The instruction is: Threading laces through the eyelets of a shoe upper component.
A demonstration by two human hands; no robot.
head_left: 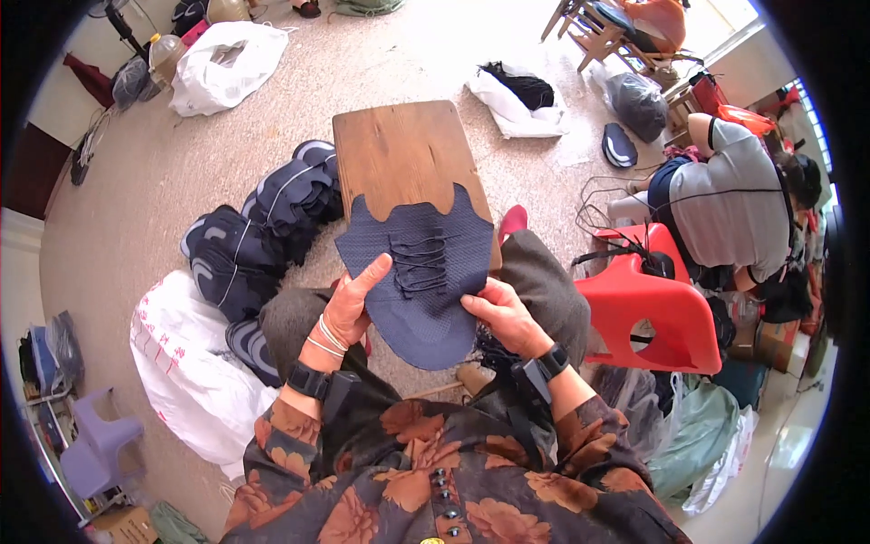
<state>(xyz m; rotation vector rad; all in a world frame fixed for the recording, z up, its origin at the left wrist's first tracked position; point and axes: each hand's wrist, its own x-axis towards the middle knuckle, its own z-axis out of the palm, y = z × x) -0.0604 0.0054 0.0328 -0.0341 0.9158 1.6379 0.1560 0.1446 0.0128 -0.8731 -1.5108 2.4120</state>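
A flat dark-blue shoe upper [419,324] is held up in front of me, with black lace [419,263] running in crossing rows down its middle. At its left edge my left hand [352,304] grips it, thumb on top and fingers underneath. My right hand [503,313] pinches its lower right edge between thumb and fingers. The upper's far end overlaps the near part of a brown wooden bench [403,145]. What lies under the upper is hidden.
Tied bundles of dark shoe uppers [237,249] lie left of the bench, beside a white sack [186,363]. A red plastic chair [648,313] stands to the right, near a seated person in grey [729,190]. A white bag with black laces [521,100] lies beyond the bench.
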